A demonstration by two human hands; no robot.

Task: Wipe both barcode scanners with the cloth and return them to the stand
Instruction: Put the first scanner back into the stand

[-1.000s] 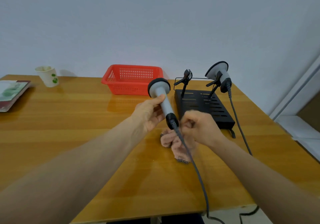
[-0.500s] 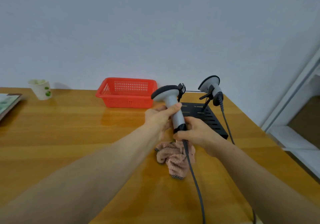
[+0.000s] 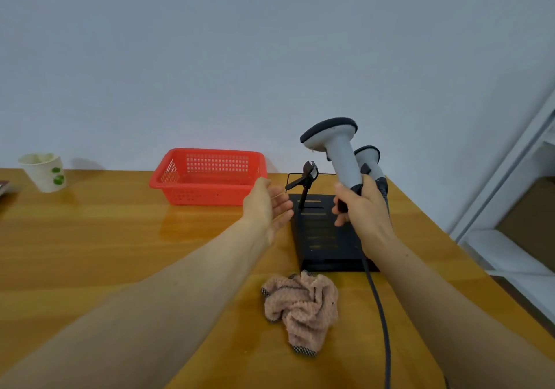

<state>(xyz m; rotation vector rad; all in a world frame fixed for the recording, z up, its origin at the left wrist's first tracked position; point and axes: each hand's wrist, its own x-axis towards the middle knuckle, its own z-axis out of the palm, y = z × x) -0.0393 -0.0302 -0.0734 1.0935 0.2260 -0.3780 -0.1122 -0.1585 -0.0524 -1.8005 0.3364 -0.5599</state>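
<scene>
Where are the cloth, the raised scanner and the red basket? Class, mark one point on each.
cloth (image 3: 301, 304): head view, on its crumpled middle.
raised scanner (image 3: 342, 157): head view, on its grey handle.
red basket (image 3: 207, 196): head view, on its front wall.

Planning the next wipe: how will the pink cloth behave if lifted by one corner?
The pink cloth lies crumpled in soft folds on the table, so it is probably floppy and would droop and unfold. It looks light for its size. Its nubby weave likely resists slipping.
</scene>
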